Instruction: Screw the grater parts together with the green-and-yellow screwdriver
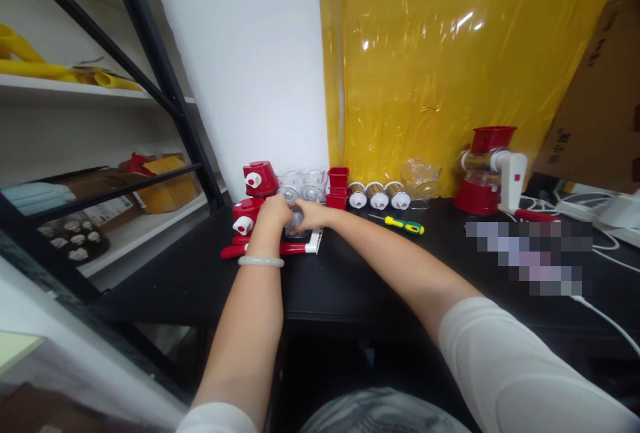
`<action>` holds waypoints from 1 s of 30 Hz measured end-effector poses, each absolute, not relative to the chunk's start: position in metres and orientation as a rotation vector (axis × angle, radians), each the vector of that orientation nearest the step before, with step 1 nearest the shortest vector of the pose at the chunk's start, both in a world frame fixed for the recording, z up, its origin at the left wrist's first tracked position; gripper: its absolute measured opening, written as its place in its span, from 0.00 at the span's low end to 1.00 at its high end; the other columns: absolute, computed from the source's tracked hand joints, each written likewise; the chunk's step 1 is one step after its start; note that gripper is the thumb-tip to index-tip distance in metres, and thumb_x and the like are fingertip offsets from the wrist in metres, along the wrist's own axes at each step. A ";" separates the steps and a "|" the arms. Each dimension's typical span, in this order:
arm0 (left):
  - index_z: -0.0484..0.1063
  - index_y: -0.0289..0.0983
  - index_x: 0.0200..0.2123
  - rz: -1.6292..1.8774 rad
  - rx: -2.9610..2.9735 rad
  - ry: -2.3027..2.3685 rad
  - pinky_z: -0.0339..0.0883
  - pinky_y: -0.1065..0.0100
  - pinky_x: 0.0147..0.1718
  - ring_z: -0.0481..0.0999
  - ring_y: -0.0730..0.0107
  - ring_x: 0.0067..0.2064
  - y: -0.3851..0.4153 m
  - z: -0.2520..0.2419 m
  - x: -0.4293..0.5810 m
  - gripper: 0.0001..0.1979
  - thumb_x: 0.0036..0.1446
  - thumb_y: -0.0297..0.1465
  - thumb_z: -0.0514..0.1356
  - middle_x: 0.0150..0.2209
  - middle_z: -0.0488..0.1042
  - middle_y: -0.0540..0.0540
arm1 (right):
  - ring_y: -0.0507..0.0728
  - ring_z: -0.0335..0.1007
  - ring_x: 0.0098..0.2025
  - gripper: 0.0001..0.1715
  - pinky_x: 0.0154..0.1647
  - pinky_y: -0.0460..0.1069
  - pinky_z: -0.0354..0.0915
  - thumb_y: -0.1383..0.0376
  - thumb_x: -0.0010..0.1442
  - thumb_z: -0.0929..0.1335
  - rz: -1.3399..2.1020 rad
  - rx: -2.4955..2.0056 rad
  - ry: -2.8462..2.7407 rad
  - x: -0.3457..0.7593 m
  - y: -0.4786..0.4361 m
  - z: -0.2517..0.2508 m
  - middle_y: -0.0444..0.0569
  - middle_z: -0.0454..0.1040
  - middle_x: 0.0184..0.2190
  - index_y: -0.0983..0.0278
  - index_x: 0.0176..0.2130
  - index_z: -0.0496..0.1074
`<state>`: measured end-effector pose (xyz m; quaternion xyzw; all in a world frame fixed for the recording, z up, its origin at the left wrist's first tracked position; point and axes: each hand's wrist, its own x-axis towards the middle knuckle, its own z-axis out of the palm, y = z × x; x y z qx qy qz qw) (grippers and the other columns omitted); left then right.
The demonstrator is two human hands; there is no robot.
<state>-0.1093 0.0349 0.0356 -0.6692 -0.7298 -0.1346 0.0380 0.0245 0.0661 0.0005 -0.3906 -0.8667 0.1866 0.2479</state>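
At the far left of the black table, my left hand and my right hand are closed around a clear plastic housing, which the fingers partly hide. A pale bangle circles my left wrist. Left of the hands, a red grater base with a white knob sits above another red base. Red-handled white cranks lie just in front of the hands. Behind them stand more clear housings, beside stacked red hoppers.
Several metal grater drums line the back, with a clear part beside them. A yellow-green screwdriver lies in front. An assembled red rotary grater stands right, near white cables. Black-framed shelving rises at the left.
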 end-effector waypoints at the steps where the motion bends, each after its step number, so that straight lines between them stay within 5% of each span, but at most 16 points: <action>1: 0.80 0.30 0.45 -0.401 -2.048 -2.244 0.73 0.56 0.49 0.79 0.38 0.52 0.035 0.036 -0.109 0.19 0.47 0.22 0.66 0.47 0.79 0.23 | 0.69 0.72 0.57 0.46 0.64 0.67 0.57 0.56 0.39 0.82 0.506 -1.075 -2.358 0.025 0.066 0.001 0.55 0.78 0.50 0.60 0.55 0.69; 6: 0.80 0.31 0.48 -0.323 -2.019 -2.268 0.74 0.59 0.49 0.80 0.41 0.52 0.034 0.037 -0.107 0.23 0.45 0.24 0.67 0.48 0.80 0.25 | 0.68 0.73 0.57 0.48 0.58 0.60 0.65 0.55 0.44 0.80 0.482 -1.128 -2.416 0.027 0.063 0.005 0.59 0.76 0.54 0.65 0.59 0.66; 30: 0.79 0.31 0.49 -0.243 -1.991 -2.240 0.74 0.64 0.44 0.81 0.47 0.50 0.024 0.044 -0.103 0.22 0.47 0.27 0.66 0.48 0.80 0.29 | 0.68 0.72 0.58 0.45 0.58 0.59 0.66 0.57 0.45 0.80 0.462 -1.131 -2.416 0.024 0.061 0.004 0.60 0.75 0.56 0.65 0.58 0.67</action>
